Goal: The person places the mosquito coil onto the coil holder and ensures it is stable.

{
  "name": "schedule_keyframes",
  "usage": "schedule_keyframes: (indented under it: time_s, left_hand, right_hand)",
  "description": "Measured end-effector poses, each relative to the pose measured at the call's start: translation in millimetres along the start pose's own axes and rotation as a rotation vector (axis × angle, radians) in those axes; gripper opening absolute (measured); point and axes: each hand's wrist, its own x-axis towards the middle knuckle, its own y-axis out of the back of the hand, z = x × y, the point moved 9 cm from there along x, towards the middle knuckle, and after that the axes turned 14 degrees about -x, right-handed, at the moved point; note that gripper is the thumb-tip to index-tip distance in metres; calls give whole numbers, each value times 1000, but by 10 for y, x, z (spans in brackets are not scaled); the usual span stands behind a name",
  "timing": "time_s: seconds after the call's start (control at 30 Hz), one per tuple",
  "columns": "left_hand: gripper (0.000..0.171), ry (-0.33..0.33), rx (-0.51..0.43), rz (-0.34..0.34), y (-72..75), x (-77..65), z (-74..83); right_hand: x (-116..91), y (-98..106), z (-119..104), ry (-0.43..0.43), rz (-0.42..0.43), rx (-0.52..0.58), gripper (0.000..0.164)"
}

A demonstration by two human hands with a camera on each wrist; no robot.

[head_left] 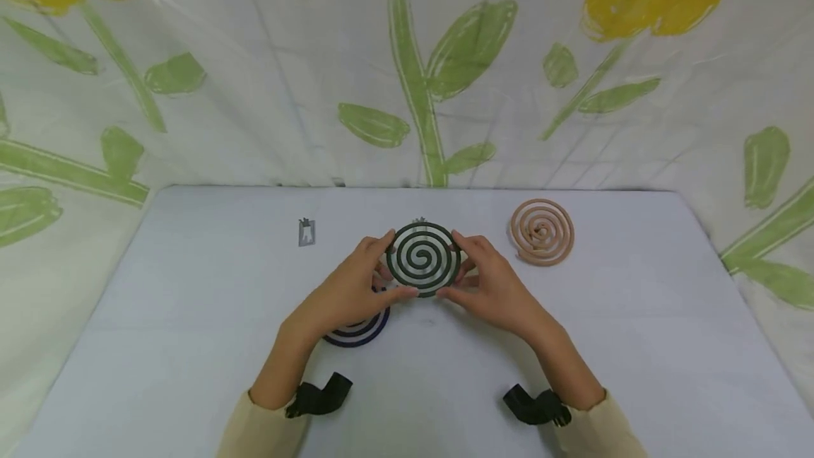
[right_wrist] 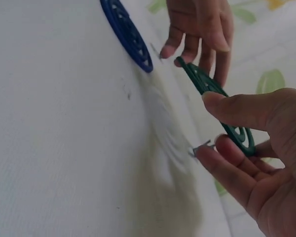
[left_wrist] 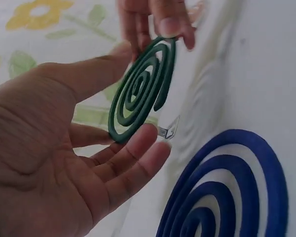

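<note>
A green mosquito coil [head_left: 422,255] is held up above the table between both hands, its spiral facing the head camera. My left hand [head_left: 346,292] grips its left edge, thumb low and index finger high. On the opposite edge, my right hand [head_left: 500,292] grips it the same way; the right wrist view shows the right thumb [right_wrist: 227,106] against the coil. Below my left hand lies a blue mosquito coil [left_wrist: 281,197], partly hidden by that hand in the head view. A small metal coil stand [head_left: 420,220] is mostly covered by the green coil.
A brown mosquito coil [head_left: 540,232] lies at the back right of the white table [head_left: 636,345]. Another flat metal stand [head_left: 307,223] lies at the back left. Behind the table hangs a flower-printed cloth [head_left: 286,90]. Dark wrist-mounted pieces [head_left: 321,396] sit at both cuffs.
</note>
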Motion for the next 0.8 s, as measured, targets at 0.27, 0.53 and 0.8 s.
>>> schedule_keyframes:
  time_s: [0.27,0.53,0.8]
  left_hand:
    - [80,55,-128,-15,39,154,-71]
    - [73,21,-191,52,91,254,-53]
    - [73,88,-285,113,129,316,-95]
  right_hand:
    - [44,30,91,-60,-25,51,93]
    - [175,62,119,-107,-25,30,91]
    - [255,56,127,-164,-33,59,91]
